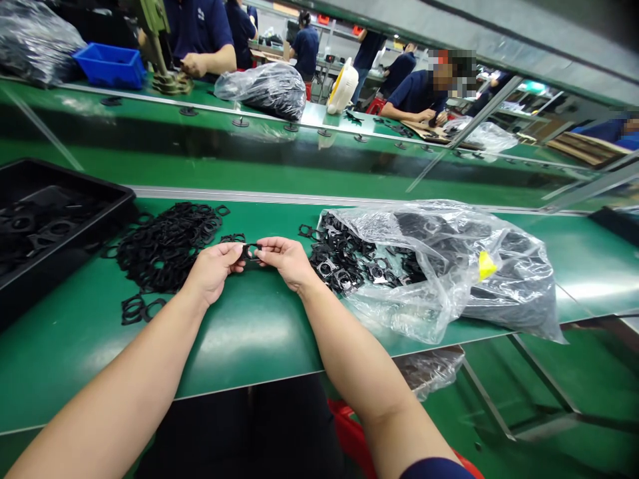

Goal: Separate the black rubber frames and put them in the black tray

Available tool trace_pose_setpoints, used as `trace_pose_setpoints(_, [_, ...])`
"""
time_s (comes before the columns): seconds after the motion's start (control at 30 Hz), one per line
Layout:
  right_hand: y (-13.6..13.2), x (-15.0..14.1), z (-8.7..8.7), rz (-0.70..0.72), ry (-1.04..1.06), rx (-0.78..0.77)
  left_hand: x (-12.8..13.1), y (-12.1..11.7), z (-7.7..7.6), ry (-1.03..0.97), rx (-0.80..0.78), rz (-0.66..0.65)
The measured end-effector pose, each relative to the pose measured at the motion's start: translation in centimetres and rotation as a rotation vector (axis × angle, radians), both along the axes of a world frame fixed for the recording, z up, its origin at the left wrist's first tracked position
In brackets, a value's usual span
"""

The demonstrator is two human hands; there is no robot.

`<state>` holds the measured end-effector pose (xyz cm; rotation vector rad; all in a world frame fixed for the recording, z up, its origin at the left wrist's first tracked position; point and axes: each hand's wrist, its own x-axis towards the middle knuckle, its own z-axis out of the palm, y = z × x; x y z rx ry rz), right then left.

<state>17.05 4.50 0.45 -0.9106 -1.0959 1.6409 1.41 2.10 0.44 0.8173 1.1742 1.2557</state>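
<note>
My left hand (215,267) and my right hand (285,259) meet above the green table (249,332). Both pinch a small black plastic ring part (249,251) between their fingertips. Left of my hands lies a heap of black ring parts (167,245), with a few loose ones (140,309) nearer me. To the right, a clear plastic bag (439,266) spills more black parts (344,263) onto the table.
A black tray (74,219) with parts stands at the left edge. Beyond the table runs a green conveyor belt (200,150) carrying small black pieces. Other workers in dark blue shirts sit across it, beside a blue bin (110,65) and a filled bag (264,88).
</note>
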Motion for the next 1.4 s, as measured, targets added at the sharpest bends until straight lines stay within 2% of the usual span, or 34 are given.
trace_pose_setpoints(0.13, [-0.1,-0.12,0.06,-0.002,0.008,-0.009,0.02,0.01,0.08,0.021,0.028,0.027])
trace_pose_setpoints(0.33, [-0.18,-0.15,0.16,0.002,0.014,-0.012,-0.14,-0.08,0.37,0.013,0.026,-0.036])
trace_pose_setpoints(0.63, [-0.31,-0.5,0.1,0.006,0.024,-0.005,0.24,0.04,0.09,-0.049,0.011,0.097])
trace_pose_setpoints(0.77, [-0.18,-0.34,0.04,0.0,0.032,-0.017,0.27,-0.19,0.42,-0.115,-0.012,0.018])
trace_pose_setpoints(0.87, [-0.1,-0.22,0.02,0.005,0.033,-0.021,0.24,-0.31,0.73,-0.094,-0.01,-0.012])
trace_pose_setpoints(1.1, [-0.11,-0.42,-0.16,-0.004,0.019,-0.012,0.35,-0.22,0.62,0.005,0.002,0.098])
trace_pose_setpoints(1.4, [-0.12,-0.14,-0.1,0.031,0.009,-0.063,-0.48,-0.1,0.35,-0.195,-0.111,-0.073])
